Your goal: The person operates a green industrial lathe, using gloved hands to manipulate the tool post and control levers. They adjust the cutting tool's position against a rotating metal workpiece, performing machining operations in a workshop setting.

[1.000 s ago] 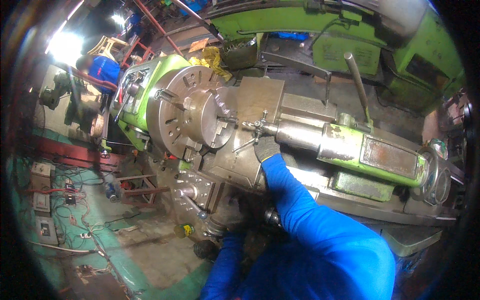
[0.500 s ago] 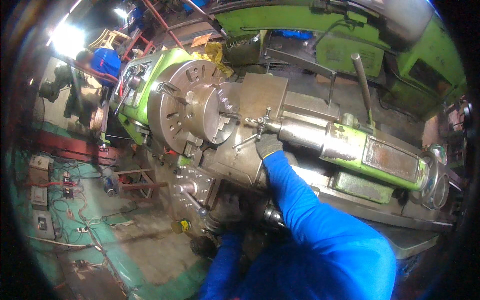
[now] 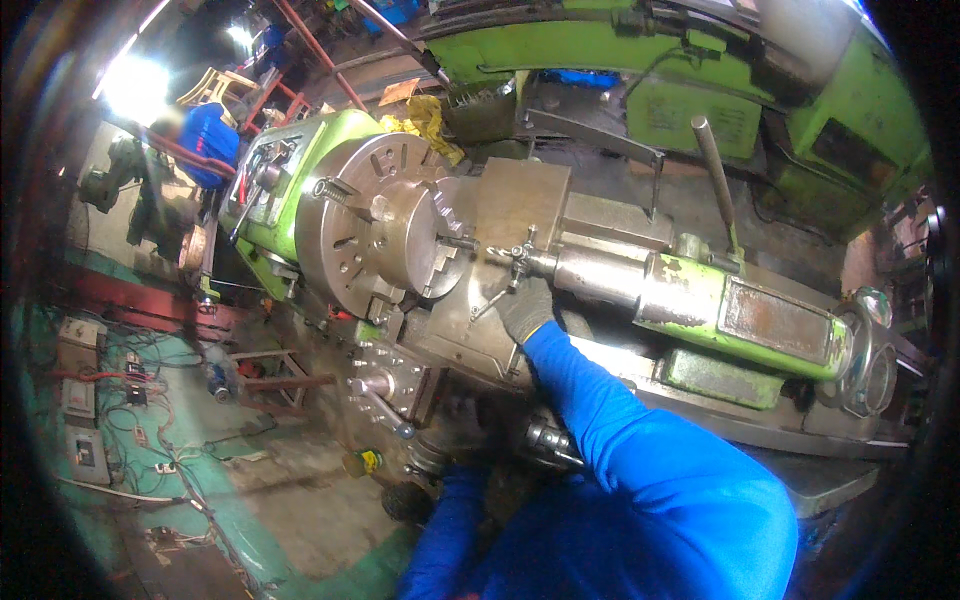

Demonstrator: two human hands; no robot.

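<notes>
My right hand [image 3: 527, 310], in a grey knit glove and blue sleeve, is at a metal tool holder with crossed bars [image 3: 521, 258], fixed in the tailstock quill [image 3: 600, 273] of a large green lathe. Its fingers appear closed on the lower bar side, partly hidden by the hand itself. From the holder a short fluted bit [image 3: 497, 253] points left at a small rod-like piece [image 3: 460, 243] in the lathe chuck [image 3: 408, 238]. A narrow gap separates them. My left forearm [image 3: 452, 520] reaches down to the carriage; its hand is lost in dark shadow beside the controls.
A big slotted faceplate [image 3: 340, 235] stands behind the chuck. Nearer lie the tool post with its lever [image 3: 385, 405] and the carriage. A tailstock lever [image 3: 715, 175] sticks up, with a handwheel [image 3: 868, 365] at right. Cables and switch boxes [image 3: 88, 452] cover the left floor.
My right hand has slid slightly down and left against the crossed bars, and the lower left bar slants a little more steeply. The whole view has shifted a little.
</notes>
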